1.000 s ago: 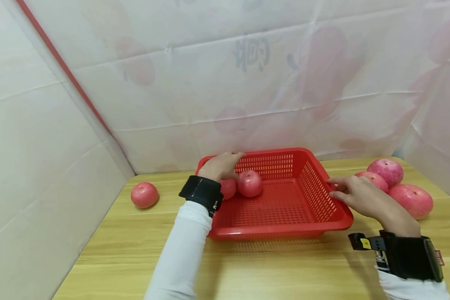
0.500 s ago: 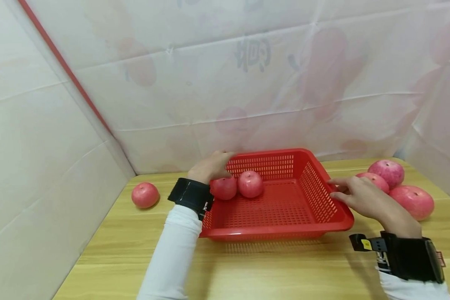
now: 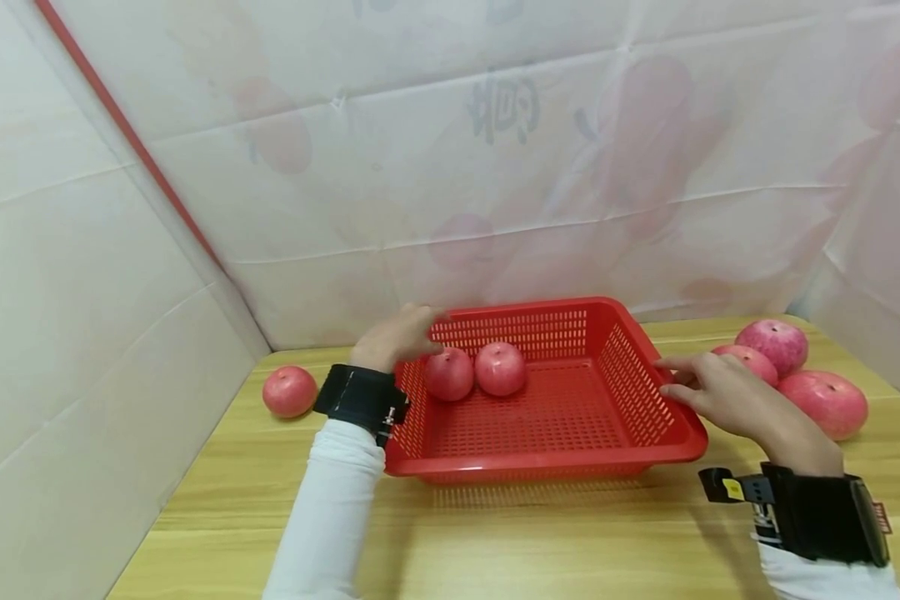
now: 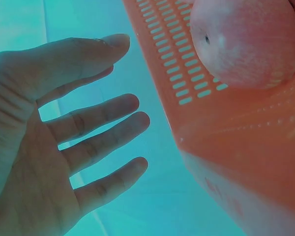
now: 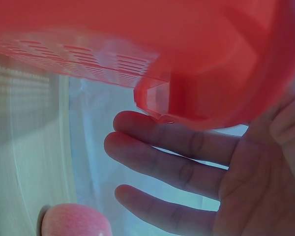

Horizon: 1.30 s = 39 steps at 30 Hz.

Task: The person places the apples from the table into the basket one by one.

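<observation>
A red plastic basket [image 3: 547, 460] with slotted sides stands on the table, with two apples, a left apple [image 3: 449, 374] and a right apple [image 3: 501, 368], in its left part. Beside its left rim hovers my left hand [image 3: 395, 337], fingers apart and holding nothing; the left wrist view shows a gap between the fingertips [image 4: 137, 164] and the basket wall [image 4: 174, 64]. My right hand [image 3: 727, 396] holds the basket's right rim. Seen from the right wrist, the fingers [image 5: 174, 169] reach under the rim and the thumb is mostly hidden.
A single apple [image 3: 289, 392] lies on the wooden table [image 3: 270, 492] at the left. Beyond my right hand are a dark apple [image 3: 772, 347], a partly covered apple [image 3: 748, 362] and a nearer apple [image 3: 823, 404]. White sheeting [image 3: 390, 192] hangs behind and at both sides.
My left hand has moved left, away from the apples and off over the basket's left rim, uncovering the left apple. My right hand has stayed at the right rim.
</observation>
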Motion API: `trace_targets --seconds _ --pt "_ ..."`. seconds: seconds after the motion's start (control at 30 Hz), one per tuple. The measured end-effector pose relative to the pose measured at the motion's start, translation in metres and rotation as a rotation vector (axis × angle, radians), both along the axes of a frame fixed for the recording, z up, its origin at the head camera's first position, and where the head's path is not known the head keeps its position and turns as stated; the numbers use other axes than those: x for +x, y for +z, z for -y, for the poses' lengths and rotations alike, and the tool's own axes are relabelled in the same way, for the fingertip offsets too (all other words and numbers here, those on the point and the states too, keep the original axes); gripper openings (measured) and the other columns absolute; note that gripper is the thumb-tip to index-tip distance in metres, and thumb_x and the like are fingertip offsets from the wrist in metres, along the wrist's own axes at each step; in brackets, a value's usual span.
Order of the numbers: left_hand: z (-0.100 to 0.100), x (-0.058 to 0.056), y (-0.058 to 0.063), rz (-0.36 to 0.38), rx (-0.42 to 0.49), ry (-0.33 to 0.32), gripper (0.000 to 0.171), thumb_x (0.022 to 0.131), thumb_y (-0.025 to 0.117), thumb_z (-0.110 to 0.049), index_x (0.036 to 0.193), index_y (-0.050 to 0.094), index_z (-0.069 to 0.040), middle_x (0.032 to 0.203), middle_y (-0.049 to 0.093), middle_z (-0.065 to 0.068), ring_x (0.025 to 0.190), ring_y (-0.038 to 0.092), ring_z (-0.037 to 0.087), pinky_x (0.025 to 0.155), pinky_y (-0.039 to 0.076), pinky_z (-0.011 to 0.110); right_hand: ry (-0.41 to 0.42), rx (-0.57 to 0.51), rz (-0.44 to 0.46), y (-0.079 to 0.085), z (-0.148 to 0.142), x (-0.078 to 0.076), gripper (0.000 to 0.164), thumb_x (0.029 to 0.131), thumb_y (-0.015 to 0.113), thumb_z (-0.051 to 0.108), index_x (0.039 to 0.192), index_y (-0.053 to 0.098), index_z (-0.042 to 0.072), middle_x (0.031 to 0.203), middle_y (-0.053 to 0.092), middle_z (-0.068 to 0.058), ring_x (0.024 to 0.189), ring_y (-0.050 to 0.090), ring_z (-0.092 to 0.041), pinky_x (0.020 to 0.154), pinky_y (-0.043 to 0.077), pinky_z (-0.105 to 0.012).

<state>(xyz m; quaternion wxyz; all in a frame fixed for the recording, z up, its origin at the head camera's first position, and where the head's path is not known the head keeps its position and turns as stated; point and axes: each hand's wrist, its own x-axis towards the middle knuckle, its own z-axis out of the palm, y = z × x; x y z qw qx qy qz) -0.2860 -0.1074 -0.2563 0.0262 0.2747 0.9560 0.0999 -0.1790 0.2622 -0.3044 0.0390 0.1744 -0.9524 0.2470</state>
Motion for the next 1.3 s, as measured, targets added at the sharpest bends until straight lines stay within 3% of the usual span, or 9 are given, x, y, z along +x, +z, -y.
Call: trace_targets --seconds 0.13,0.37,0.87,1.3 --pt "0.005 0.0 0.0 -0.004 -0.001 -0.007 0.043 0.079 0.067 -0.013 0.121 0.056 -0.008 0.118 0.057 0.011 0.104 0.05 0.022 0.09 0.043 0.041 -0.001 -0.003 -0.001 0.0 -0.001 0.0 0.036 0.081 0.062 0.006 0.113 0.054 -0.01 0.081 0.066 -0.011 0.066 0.058 -0.013 0.058 0.054 -0.036" --pt "0.016 0.001 0.002 -0.084 -0.027 -0.02 0.037 0.078 0.068 -0.013 0.114 0.06 -0.006 0.107 0.062 0.01 0.094 0.053 0.02 0.085 0.046 0.039 -0.004 -0.006 0.012 -0.001 0.0 0.0 0.038 0.081 0.062 0.007 0.114 0.054 -0.01 0.082 0.066 -0.011 0.065 0.058 -0.012 0.057 0.054 -0.035" --pt "0.038 0.003 0.003 -0.043 0.034 0.0 0.038 0.078 0.066 -0.011 0.115 0.058 -0.005 0.111 0.06 0.015 0.097 0.054 0.027 0.082 0.048 0.042 0.002 0.01 -0.013 -0.001 0.0 -0.001 0.037 0.081 0.063 0.007 0.112 0.054 -0.011 0.081 0.066 -0.011 0.066 0.058 -0.014 0.058 0.054 -0.036" --pt "0.053 0.006 0.002 -0.033 0.071 0.071 0.034 0.081 0.063 -0.014 0.113 0.06 -0.008 0.108 0.06 0.013 0.098 0.05 0.028 0.081 0.047 0.047 0.001 0.033 -0.032 -0.001 -0.001 -0.001 0.037 0.08 0.064 0.008 0.112 0.055 -0.009 0.08 0.066 -0.009 0.067 0.058 -0.014 0.06 0.054 -0.039"
